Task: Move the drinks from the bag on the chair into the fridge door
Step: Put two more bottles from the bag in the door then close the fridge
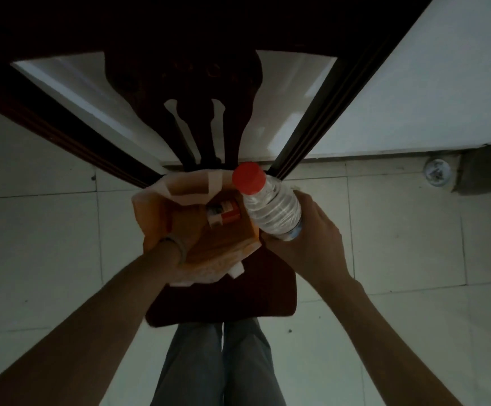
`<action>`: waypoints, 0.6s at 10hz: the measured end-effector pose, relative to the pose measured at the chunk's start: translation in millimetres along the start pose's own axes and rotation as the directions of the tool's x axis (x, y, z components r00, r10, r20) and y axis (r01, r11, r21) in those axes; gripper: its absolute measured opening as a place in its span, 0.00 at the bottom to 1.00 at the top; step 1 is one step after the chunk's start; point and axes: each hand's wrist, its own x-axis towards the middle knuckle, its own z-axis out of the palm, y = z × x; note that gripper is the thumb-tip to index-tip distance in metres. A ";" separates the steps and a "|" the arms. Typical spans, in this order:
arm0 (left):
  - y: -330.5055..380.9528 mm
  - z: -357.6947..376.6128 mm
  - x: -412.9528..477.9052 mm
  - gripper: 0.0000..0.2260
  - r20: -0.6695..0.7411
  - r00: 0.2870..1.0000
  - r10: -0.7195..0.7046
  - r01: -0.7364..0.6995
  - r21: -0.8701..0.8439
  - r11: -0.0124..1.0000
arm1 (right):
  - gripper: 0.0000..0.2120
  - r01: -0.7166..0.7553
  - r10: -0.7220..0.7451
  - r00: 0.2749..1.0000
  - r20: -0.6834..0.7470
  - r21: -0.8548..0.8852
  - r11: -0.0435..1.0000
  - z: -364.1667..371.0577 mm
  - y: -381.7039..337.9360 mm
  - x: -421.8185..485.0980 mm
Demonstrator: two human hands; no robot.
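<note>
An orange paper bag [153, 218] stands open on the dark wooden chair [267, 294] in front of me. My right hand [308, 244] grips a clear water bottle [273, 209] with a red cap by its lower end, held just above the bag's right rim. My left hand [188, 227] reaches inside the bag, fingers closed around a can or small bottle with a red, white and dark label [223, 213]. How firm the hold on it is stays partly hidden by the bag. The fridge is not in view.
The chair's carved back [197, 112] rises ahead against a dark-framed door or panel [320, 121]. Pale tiled floor [48, 230] surrounds the chair. A white wall [443, 83] is at the right, with a round floor drain [437, 172] by it. My legs [223, 370] stand below the seat.
</note>
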 end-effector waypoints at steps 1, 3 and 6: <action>47.7 -65.5 -45.3 0.14 0.044 0.987 0.156 -0.155 -0.026 0.988 | 0.28 0.008 -0.007 1.000 -0.011 0.041 0.999 -4.3 -7.7 -7.2; 80.6 -142.1 -94.2 0.09 -0.094 0.965 0.245 -0.260 -0.216 0.941 | 0.25 0.048 -0.048 0.999 0.009 0.030 0.998 -22.8 -35.5 -26.3; 66.8 -226.8 -195.1 0.23 -0.246 0.959 0.141 -0.192 -0.196 0.962 | 0.28 0.141 -0.142 0.990 0.013 0.043 0.989 -57.1 -74.7 -55.4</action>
